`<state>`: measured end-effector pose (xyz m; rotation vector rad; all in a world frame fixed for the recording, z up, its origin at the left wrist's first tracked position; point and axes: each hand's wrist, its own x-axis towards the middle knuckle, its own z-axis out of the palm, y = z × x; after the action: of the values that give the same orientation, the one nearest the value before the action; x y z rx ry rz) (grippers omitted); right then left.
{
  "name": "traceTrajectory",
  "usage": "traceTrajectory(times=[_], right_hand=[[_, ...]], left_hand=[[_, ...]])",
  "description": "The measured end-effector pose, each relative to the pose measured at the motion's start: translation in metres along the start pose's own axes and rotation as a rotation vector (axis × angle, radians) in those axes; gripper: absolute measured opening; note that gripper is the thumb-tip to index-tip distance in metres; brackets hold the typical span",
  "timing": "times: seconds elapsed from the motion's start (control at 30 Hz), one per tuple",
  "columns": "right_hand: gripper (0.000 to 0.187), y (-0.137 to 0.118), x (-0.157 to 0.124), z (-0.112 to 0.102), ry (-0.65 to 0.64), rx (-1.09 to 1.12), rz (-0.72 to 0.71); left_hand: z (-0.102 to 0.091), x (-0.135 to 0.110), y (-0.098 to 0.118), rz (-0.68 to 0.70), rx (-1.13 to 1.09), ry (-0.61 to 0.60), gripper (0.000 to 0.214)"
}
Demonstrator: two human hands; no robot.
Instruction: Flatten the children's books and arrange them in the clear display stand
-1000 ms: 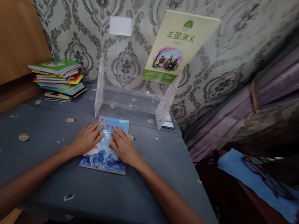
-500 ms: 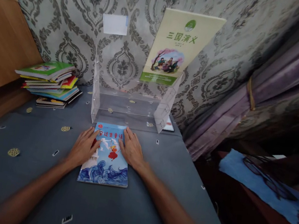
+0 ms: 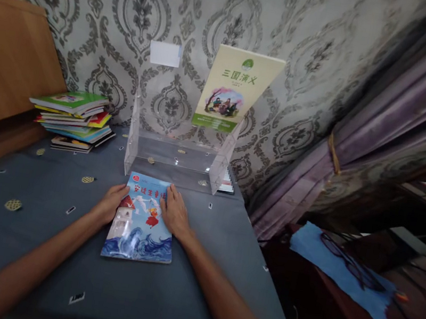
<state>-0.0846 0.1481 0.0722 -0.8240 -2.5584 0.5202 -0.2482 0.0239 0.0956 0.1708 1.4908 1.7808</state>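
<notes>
Book [image 3: 142, 224] face up on table [image 3: 42, 240], between both sets of fingers; any lift unclear. Book stack [image 3: 77, 122] well left of fingers. Left hand [image 3: 109, 202]: fingers bent at left edge; grip underneath hidden, can't tell. Clear stand [image 3: 130, 152] just beyond fingers, holding cream book [image 3: 225, 80]. Right hand [image 3: 175, 212]: fingers nearly straight along right edge, closure can't tell. Risk: uneven hold could let glossy cover slip; pushing forward could bump stand.

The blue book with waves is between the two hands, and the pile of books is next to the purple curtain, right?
The pile of books isn't by the purple curtain; the head view shows it beside the wooden furniture. The blue book is between the left hand and right hand.
</notes>
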Motion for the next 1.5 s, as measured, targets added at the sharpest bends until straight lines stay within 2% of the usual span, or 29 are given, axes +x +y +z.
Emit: traceTrajectory(times=[0.13,0.3,0.43,0.5,0.57,0.63,0.73,0.87,1.0,1.13,1.5], right_hand=[[0.052,0.007,-0.001,0.008,0.040,0.126,0.014],[0.057,0.009,-0.006,0.012,0.120,0.366,0.147],[0.057,0.006,-0.014,0.000,0.246,0.662,0.297],[0.056,0.004,-0.018,-0.008,0.243,0.854,0.376],[0.056,0.002,-0.020,-0.016,0.244,1.023,0.417],[0.054,0.000,-0.021,-0.021,0.312,1.101,0.420],[0.049,-0.002,-0.019,-0.026,0.429,1.071,0.384],[0.042,-0.003,-0.019,-0.029,0.481,1.005,0.347],[0.040,-0.002,-0.020,-0.028,0.493,0.951,0.348],[0.043,0.002,-0.018,-0.025,0.480,0.955,0.366],[0.053,0.001,-0.018,-0.029,0.418,1.078,0.353]], left_hand=[[0.010,-0.007,-0.001,-0.009,-0.010,0.004,0.007],[0.027,-0.017,0.003,-0.033,-0.087,-0.014,0.010],[0.045,-0.019,0.007,0.080,-0.114,-0.056,0.018],[0.055,-0.018,0.008,0.136,-0.096,-0.074,0.029],[0.064,-0.017,0.009,0.231,-0.058,-0.066,0.040],[0.072,-0.017,0.009,0.346,0.000,-0.050,0.050],[0.077,-0.018,0.008,0.431,0.106,-0.060,0.058],[0.074,-0.023,0.004,0.448,0.148,-0.153,0.062],[0.068,-0.026,-0.002,0.296,0.118,-0.280,0.064],[0.068,-0.027,-0.004,0.173,0.063,-0.314,0.063],[0.068,-0.028,-0.002,0.116,0.068,-0.288,0.061]])
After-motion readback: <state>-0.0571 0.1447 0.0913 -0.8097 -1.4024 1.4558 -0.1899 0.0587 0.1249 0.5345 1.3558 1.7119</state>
